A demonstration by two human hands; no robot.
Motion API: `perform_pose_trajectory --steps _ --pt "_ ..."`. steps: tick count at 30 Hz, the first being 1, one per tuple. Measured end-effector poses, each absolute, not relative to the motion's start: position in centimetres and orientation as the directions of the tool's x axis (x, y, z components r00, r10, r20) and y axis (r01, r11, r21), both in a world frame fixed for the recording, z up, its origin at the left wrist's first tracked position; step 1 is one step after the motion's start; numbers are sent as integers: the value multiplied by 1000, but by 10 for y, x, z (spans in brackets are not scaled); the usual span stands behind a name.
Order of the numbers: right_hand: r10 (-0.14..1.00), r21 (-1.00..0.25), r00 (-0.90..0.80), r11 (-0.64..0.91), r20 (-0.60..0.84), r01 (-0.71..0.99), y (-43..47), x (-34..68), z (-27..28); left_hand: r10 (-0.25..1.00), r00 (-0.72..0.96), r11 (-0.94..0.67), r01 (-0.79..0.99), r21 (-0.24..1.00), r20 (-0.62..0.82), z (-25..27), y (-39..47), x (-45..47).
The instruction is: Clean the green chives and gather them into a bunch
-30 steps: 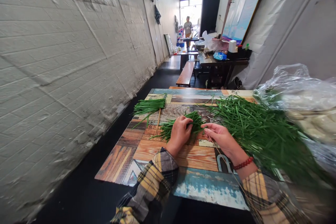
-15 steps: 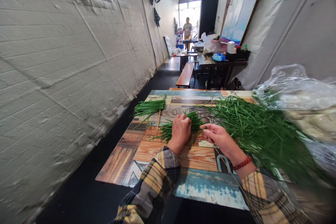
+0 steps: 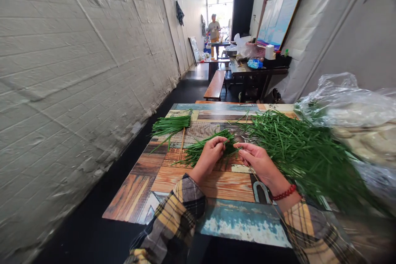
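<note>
Head cam view, so picture a clock face centred on the green bundle (image 3: 192,153), twelve being the far end of the table (image 3: 182,179). Left hand (image 3: 210,156) is curled over that bundle, thumb and forefinger drawn together; can't tell if the tips also nip a single blade. Right hand (image 3: 255,161) sits just off the bundle at 3 o'clock, thumb and finger pinching what looks like a thin tan strand (image 3: 280,210), which trails away from the fingers toward 5.

My guess is this is the gathering-and-neatening step, maybe with tying in mind. I'd say the next move calls for keeping the left hand snug so the stalks stay lined up, while the right works the strand without snagging blades.

Materials-wise: blades are long, flat and grassy, probably slippery and bendy. Over at 10 there's a second bundle (image 3: 171,125), squared off at one end, with tan strips (image 3: 182,144) beside it. At 3 there's a big messy loose pile (image 3: 293,144), and past it, between 2 and 3, a crinkly clear plastic bag (image 3: 340,101). Tabletop's a patchwork wood-look print, with scuffed-looking teal panels.
</note>
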State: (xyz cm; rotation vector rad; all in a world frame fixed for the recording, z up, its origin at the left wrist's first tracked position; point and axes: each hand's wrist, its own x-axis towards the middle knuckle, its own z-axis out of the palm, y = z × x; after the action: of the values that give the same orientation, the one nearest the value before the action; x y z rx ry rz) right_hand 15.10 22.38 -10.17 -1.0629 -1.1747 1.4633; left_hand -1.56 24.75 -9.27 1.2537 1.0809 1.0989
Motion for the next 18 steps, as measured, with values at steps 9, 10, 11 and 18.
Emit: perform_pose_trajectory --steps 9,10,11,18 --pt "985 -978 -160 -97 -68 -183 224 152 -103 985 130 -133 124 983 117 -100 248 -17" --pt "986 -979 -153 -94 -66 -184 224 152 -103 985 123 -139 133 981 123 -100 248 -17" --pt "988 -979 -146 -86 -59 -183 224 152 -103 985 121 -139 136 981 123 -99 248 -17" --pt "992 -979 -116 -70 -48 -189 225 153 -99 979 203 -55 93 994 35 -88 242 -17"
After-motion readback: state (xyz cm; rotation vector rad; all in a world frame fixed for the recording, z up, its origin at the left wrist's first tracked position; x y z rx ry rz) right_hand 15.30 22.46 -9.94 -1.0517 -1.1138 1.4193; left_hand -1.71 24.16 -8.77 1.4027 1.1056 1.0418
